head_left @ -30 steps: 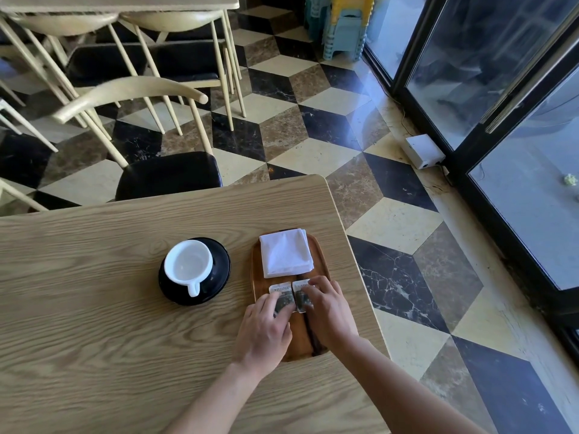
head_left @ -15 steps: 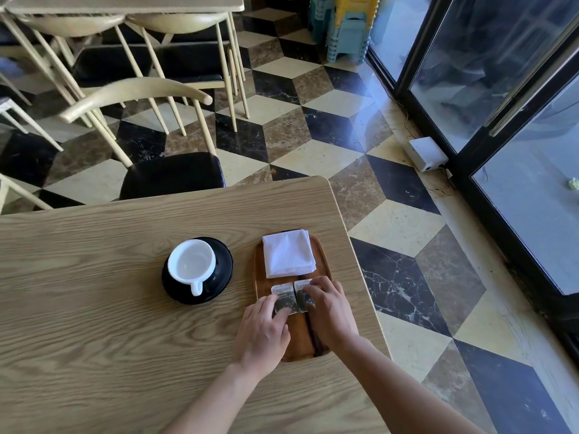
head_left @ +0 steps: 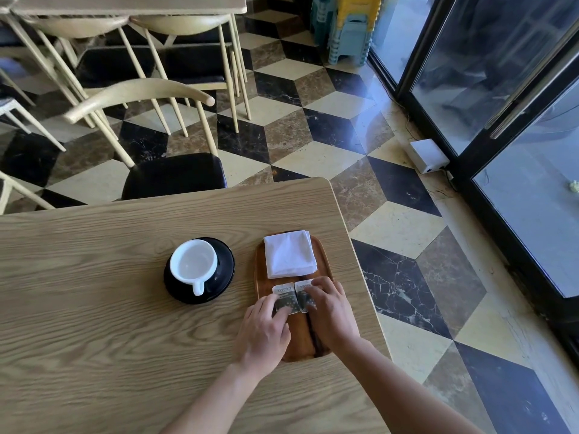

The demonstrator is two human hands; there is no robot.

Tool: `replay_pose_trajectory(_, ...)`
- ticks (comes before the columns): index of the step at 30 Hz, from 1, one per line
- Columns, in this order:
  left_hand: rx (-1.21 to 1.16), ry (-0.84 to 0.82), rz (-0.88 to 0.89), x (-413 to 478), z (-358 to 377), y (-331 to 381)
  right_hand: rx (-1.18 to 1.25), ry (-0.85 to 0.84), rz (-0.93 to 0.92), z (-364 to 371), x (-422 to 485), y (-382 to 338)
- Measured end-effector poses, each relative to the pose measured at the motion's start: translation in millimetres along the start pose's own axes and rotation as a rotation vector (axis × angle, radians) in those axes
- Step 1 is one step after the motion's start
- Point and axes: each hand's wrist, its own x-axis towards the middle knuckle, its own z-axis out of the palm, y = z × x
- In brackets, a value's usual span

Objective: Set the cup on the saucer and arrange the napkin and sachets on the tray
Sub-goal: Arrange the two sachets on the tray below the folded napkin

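The cup (head_left: pixel 193 262) already sits on its saucer (head_left: pixel 225 270) beside the tray (head_left: pixel 260 277), so now the left hand (head_left: pixel 264 330) and right hand (head_left: pixel 329 311) press flat on two sachets (head_left: pixel 286 297) below the napkin (head_left: pixel 289 253), which probably need nudging straight next.

Both hands, left (head_left: pixel 264 330) and right (head_left: pixel 332 311), press two sachets (head_left: pixel 286 297) flat on tray (head_left: pixel 261 277), just below napkin (head_left: pixel 289 253); cup (head_left: pixel 193 264) on saucer (head_left: pixel 224 270) left of tray.
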Motion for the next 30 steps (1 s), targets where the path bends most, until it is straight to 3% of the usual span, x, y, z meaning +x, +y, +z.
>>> replay_pose_trajectory(30,0.074,-0.043,-0.014,1.4,-11.9,4.6,-0.009,-0.024,0.019,-5.3,-2.9,-5.7)
